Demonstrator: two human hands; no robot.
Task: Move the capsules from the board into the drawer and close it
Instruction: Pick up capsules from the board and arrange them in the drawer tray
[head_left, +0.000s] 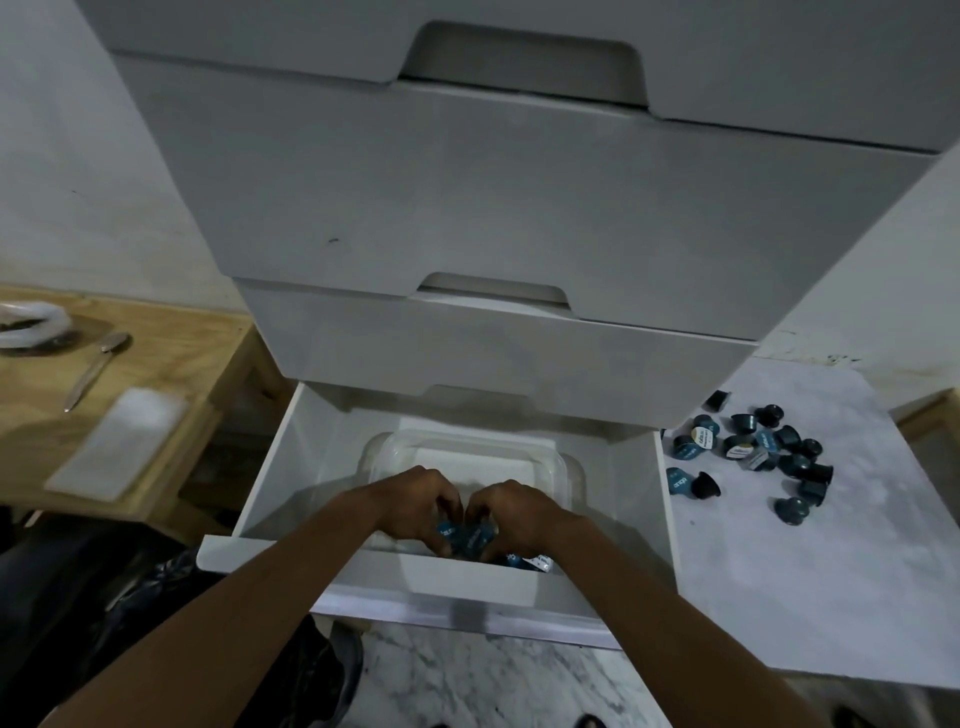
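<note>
Teal coffee capsules (470, 540) cupped by both hands over the open white drawer (270, 462).

The left hand (415, 506) and right hand (511, 512) meet, fingers curled shut around a cluster of capsules, likely so none spill on release near the drawer's front edge, beside a clear container (563, 470). More capsules (756, 449), dark-bodied with pale foil lids, lie scattered at the marble board's (779, 582) far left corner.

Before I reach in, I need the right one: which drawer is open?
The bottom drawer of the three, pulled out beneath two shut ones, with both hands inside it.
</note>
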